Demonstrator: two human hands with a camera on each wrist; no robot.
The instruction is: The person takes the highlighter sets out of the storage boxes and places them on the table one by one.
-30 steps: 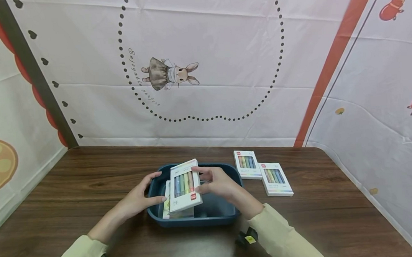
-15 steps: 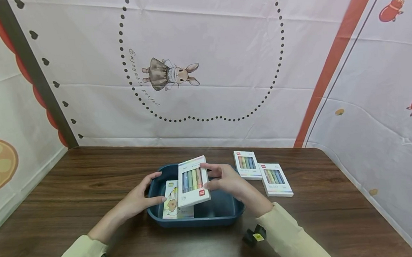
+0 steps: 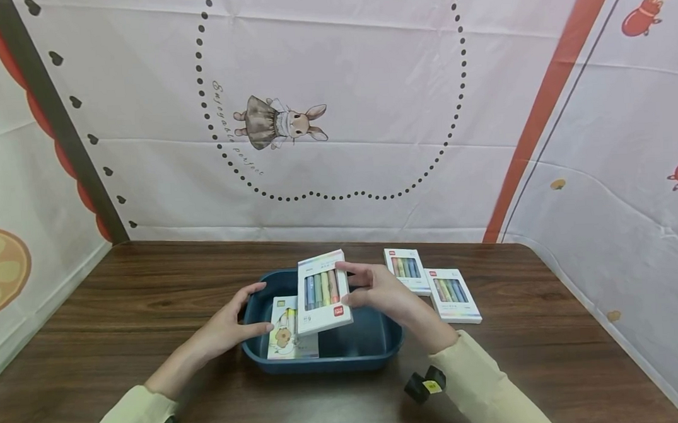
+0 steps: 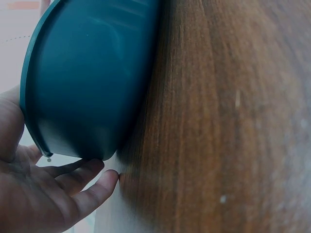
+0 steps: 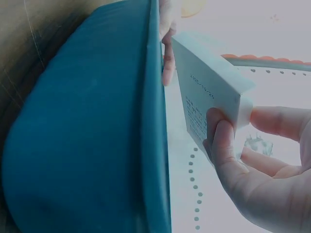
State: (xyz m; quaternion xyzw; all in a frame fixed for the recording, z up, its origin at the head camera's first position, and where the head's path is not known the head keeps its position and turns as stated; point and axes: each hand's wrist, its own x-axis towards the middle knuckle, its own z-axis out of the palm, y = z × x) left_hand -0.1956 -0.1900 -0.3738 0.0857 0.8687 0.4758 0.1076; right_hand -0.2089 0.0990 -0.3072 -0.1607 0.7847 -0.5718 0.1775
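Observation:
A white box of coloured pens (image 3: 323, 294), with a window showing a row of blue, green, yellow and red sticks, is tilted above the dark blue plastic bin (image 3: 345, 364). My right hand (image 3: 379, 292) pinches its right edge between thumb and fingers; the right wrist view shows printed text on the box's back (image 5: 194, 104). My left hand (image 3: 230, 323) holds the bin's left end, thumb over the rim and fingers outside; the left wrist view shows fingers (image 4: 90, 182) by its outer wall. In the bin lies a box with a cartoon flower print (image 3: 282, 340), partly hidden by the raised box.
Two similar white pen boxes, one farther back (image 3: 406, 270) and one nearer (image 3: 454, 296), lie on the wooden table (image 3: 166, 282) right of the bin. A printed cloth (image 3: 368, 109) hangs behind the table and along both sides.
My right hand has lifted the pen box up and to the right, uncovering more of the flower-print box in the bin. The left hand has stayed at the bin's left end.

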